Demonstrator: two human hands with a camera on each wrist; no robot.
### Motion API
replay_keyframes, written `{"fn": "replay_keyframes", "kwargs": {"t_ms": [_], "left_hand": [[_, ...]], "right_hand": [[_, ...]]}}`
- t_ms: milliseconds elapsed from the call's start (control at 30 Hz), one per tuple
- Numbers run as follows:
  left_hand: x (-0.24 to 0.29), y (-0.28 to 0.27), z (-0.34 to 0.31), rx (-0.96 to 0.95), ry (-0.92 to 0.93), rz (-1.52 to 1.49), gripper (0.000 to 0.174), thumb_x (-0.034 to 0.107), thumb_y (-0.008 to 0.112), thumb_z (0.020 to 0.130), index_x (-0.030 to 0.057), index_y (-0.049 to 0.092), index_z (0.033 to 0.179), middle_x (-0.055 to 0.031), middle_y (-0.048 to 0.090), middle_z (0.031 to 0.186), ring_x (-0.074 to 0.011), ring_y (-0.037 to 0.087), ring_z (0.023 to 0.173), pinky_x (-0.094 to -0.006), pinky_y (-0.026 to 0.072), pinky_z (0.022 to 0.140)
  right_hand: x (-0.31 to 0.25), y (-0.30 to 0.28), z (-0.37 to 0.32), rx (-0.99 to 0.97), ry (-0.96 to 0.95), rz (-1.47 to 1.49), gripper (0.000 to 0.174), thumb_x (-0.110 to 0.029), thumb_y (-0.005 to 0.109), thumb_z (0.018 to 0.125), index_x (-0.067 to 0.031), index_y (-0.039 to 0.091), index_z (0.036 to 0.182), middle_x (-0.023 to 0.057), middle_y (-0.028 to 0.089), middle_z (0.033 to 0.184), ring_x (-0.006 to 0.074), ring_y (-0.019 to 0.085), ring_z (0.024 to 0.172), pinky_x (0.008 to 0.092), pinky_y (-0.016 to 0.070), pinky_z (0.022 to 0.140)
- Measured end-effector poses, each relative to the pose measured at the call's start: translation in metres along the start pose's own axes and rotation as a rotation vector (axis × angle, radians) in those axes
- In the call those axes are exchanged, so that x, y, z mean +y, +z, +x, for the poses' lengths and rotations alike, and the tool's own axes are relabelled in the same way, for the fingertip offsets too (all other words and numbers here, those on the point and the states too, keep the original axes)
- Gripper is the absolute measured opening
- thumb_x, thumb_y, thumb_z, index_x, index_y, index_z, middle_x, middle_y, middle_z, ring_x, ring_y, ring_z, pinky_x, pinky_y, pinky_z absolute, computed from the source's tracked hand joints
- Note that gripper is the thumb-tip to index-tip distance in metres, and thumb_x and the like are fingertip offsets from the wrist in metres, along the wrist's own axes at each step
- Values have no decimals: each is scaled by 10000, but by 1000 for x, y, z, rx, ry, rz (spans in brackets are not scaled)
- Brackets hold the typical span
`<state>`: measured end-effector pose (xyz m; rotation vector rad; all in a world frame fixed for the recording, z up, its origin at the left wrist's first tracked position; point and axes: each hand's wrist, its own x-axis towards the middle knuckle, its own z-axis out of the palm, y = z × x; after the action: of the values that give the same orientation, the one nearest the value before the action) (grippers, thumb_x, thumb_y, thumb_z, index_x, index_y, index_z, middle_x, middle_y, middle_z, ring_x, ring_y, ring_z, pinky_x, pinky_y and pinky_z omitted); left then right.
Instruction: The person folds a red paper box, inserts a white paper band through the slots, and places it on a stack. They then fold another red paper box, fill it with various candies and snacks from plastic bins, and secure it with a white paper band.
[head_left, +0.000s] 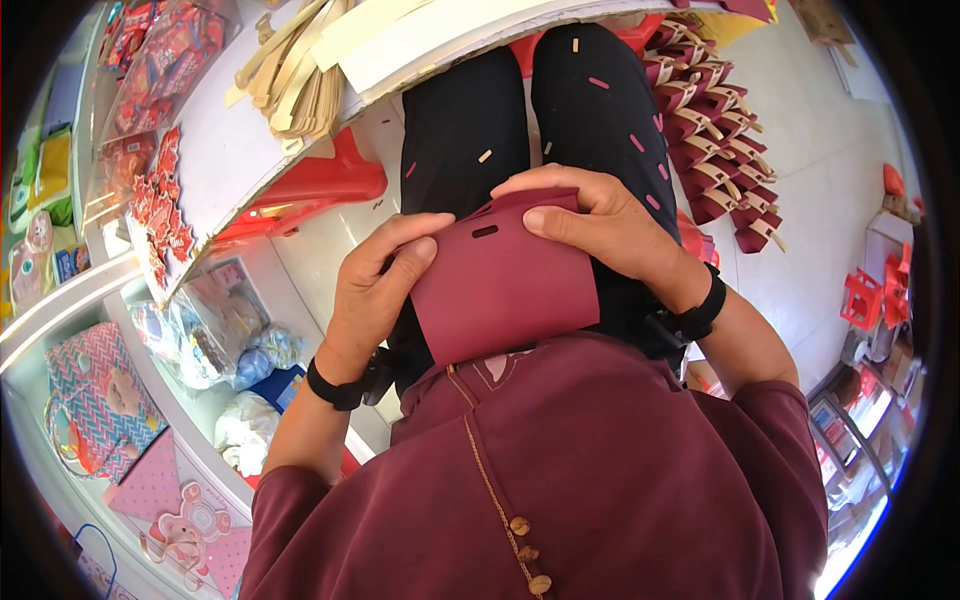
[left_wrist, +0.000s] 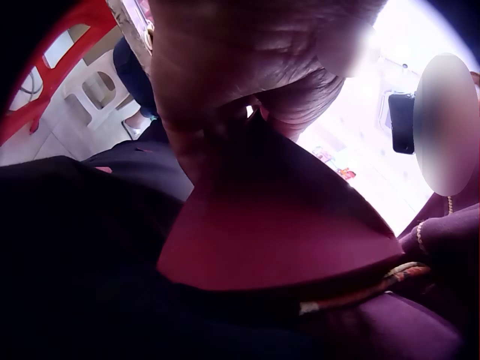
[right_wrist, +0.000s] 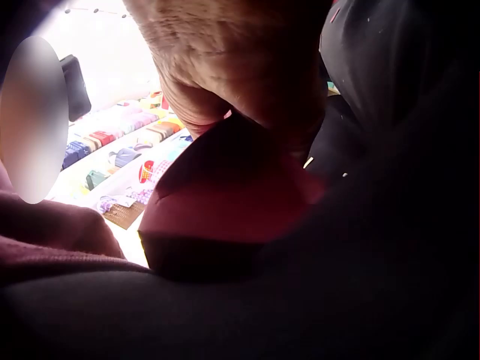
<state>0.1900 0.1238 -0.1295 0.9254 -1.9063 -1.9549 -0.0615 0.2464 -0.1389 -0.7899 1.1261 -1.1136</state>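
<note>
A dark red folded card piece (head_left: 510,290) with a small oval slot lies over the person's lap, its lower edge near the shirt. The left hand (head_left: 385,275) pinches its upper left corner between thumb and fingers. At the upper right, the right hand (head_left: 610,225) grips the folded top edge, thumb on the near face. In the left wrist view the left hand (left_wrist: 247,67) holds the curved red card (left_wrist: 277,232) from above. The right wrist view shows the right hand (right_wrist: 240,67) on the other side of the card (right_wrist: 217,202), partly in shadow.
Beige strips (head_left: 305,85) lie on the table (head_left: 225,130) at upper left, beside red cut-outs (head_left: 165,215). Several dark red pieces with beige strips (head_left: 705,130) hang or lie right of the knees. A red stool (head_left: 350,170) stands under the table. Small slips dot the trousers (head_left: 460,120).
</note>
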Motion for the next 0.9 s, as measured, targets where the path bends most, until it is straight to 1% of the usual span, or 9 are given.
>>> {"fn": "replay_keyframes", "kwargs": {"t_ms": [133, 233, 333, 433, 533, 633, 733, 833, 900], "left_hand": [[-6, -5, 1, -55, 60, 17, 265, -11, 587, 1018, 37, 705, 1251, -41, 666, 1049, -118, 614, 965, -245, 474, 863], [-6, -9, 2, -90, 68, 16, 279, -51, 584, 995, 37, 712, 1226, -46, 654, 1050, -129, 611, 964, -245, 471, 862], [-7, -12, 1, -96, 51, 10, 278, -64, 579, 985, 36, 714, 1206, -48, 650, 1052, -138, 611, 973, -251, 471, 868], [-10, -16, 1, -123, 102, 38, 305, -89, 567, 968, 34, 708, 1209, -57, 651, 1077, -153, 613, 1006, -255, 470, 884], [-3, -18, -1, -151, 58, 59, 279, -44, 577, 973, 33, 704, 1209, -63, 654, 1098, -164, 615, 1032, -273, 474, 902], [7, -19, -3, -179, 9, 72, 255, 26, 601, 973, 37, 705, 1205, -67, 652, 1113, -170, 615, 1050, -279, 472, 905], [18, -18, -3, -202, 50, 33, 194, 112, 624, 998, 34, 699, 1159, -66, 650, 1114, -154, 611, 1045, -280, 468, 900], [11, -16, 2, -140, -64, 87, 164, 159, 639, 1018, 31, 681, 1111, -52, 664, 1048, -132, 624, 977, -272, 479, 842], [16, -7, 8, -55, -107, 176, 179, 191, 657, 1022, 24, 669, 1084, -47, 675, 984, -120, 631, 909, -281, 493, 790]], "right_hand": [[-2, -3, -1, -34, -54, -70, 273, -91, 588, 1034, -49, 691, 1283, 30, 711, 1194, 108, 644, 1119, 290, 506, 1006], [-5, -5, -2, -35, -28, -78, 243, -95, 622, 1033, -52, 711, 1255, 34, 702, 1209, 118, 641, 1143, 291, 503, 1016], [-5, -7, -3, -65, -41, -86, 243, -44, 607, 1015, -43, 719, 1231, 49, 704, 1205, 136, 647, 1142, 295, 498, 1020], [4, -13, -1, -128, -121, -155, 272, 8, 583, 986, -29, 722, 1216, 69, 704, 1206, 160, 646, 1157, 306, 490, 1026], [-2, -14, -2, -146, -103, -196, 299, 31, 568, 960, -22, 723, 1210, 84, 703, 1222, 180, 639, 1183, 315, 484, 1038], [-7, -13, -5, -140, -111, -146, 259, -56, 566, 986, -27, 736, 1179, 47, 740, 1111, 131, 645, 1076, 302, 476, 992], [-18, -12, -5, -127, -10, -236, 243, -105, 587, 1004, -32, 738, 1180, 27, 739, 1070, 103, 642, 1001, 282, 493, 916], [-9, -12, -2, -118, -23, -265, 225, -121, 594, 1018, -38, 741, 1167, 8, 729, 1028, 75, 630, 953, 262, 498, 854], [-9, -14, -2, -139, -18, -250, 207, -119, 607, 1035, -37, 741, 1171, 24, 723, 1118, 77, 633, 1023, 250, 498, 892]]}}
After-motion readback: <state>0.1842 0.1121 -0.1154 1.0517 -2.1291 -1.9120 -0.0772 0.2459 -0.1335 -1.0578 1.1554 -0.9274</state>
